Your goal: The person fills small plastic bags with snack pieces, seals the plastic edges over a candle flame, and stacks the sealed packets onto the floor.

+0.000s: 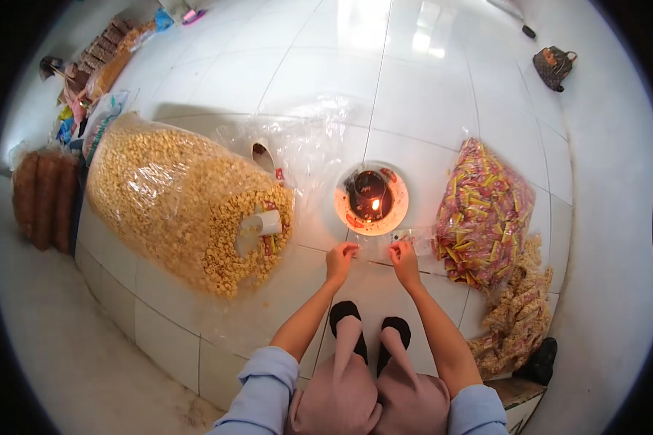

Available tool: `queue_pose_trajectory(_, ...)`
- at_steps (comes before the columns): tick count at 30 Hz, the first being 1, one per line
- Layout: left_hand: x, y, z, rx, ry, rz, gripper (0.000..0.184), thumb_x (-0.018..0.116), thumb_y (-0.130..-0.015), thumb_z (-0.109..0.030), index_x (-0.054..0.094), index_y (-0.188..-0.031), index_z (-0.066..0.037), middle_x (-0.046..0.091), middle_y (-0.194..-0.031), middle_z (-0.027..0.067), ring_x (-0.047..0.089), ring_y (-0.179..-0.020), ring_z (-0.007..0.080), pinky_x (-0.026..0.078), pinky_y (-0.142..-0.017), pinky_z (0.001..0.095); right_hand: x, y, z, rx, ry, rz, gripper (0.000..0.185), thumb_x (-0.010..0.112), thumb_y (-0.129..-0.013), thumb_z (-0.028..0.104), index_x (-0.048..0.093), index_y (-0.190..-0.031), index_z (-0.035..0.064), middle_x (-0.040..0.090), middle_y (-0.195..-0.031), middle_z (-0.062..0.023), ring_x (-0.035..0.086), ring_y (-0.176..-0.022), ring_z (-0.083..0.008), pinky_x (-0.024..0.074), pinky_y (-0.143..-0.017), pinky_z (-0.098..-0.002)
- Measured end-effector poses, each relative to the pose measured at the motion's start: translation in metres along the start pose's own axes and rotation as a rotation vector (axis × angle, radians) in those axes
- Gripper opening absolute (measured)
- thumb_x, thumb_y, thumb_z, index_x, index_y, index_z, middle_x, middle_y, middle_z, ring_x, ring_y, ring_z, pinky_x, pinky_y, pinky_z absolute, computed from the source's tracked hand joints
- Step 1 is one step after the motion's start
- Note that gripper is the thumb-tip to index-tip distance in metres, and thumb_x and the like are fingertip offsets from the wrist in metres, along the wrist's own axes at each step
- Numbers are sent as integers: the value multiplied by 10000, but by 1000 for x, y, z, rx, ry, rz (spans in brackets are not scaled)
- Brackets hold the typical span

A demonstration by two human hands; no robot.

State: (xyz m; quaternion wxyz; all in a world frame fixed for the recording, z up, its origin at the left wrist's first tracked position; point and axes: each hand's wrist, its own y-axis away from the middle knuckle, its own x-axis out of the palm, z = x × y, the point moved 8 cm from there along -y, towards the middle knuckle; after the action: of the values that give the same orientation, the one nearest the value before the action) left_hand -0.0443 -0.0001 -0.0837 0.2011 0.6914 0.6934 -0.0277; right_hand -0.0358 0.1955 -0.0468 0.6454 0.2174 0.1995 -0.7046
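Note:
My left hand (342, 261) and my right hand (404, 262) are closed in pinches, a short way apart, just on my side of a plate with a flame. Between their fingertips stretches a thin clear plastic bag (374, 250), hard to make out against the white tiles. More clear plastic bags with small print (419, 239) lie beyond my right hand. The white plate (395, 217) has a dark middle where a small flame (375, 205) burns, beside what looks like a glass (370, 185).
Left lies a large clear sack of ring-shaped snacks (152, 188), a white cup (268, 222) in its mouth. Another white cup (263, 156) lies behind. Right are a bag of red-yellow sachets (482, 217) and packed snacks (515, 319). A backpack (554, 68) sits by the wall.

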Motion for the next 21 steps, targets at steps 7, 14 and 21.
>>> queue_pose_trajectory(7,6,-2,-7,-197,-175,-267,149,679,-713,-148,603,-737,-22,637,-692,86,611,-631,187,473,-571,306,13,-6,-1,5,182,-118,80,556,-785,101,536,-797,25,495,-787,-102,499,-716,-239,418,-650,-344)
queue_pose_trajectory(14,-9,11,-29,-170,-452,-202,129,560,-805,-140,622,-808,-27,640,-758,101,607,-655,249,457,-591,376,9,-3,4,-26,189,-141,79,549,-785,104,525,-785,29,495,-791,-101,489,-760,-256,405,-696,-363)
queue_pose_trajectory(21,-52,47,-80,493,-587,-602,199,440,-886,-130,565,-998,-23,564,-1075,119,607,-762,262,479,-676,366,13,9,-1,18,120,-107,263,582,-796,220,497,-969,41,523,-901,-109,502,-815,-255,410,-739,-380)
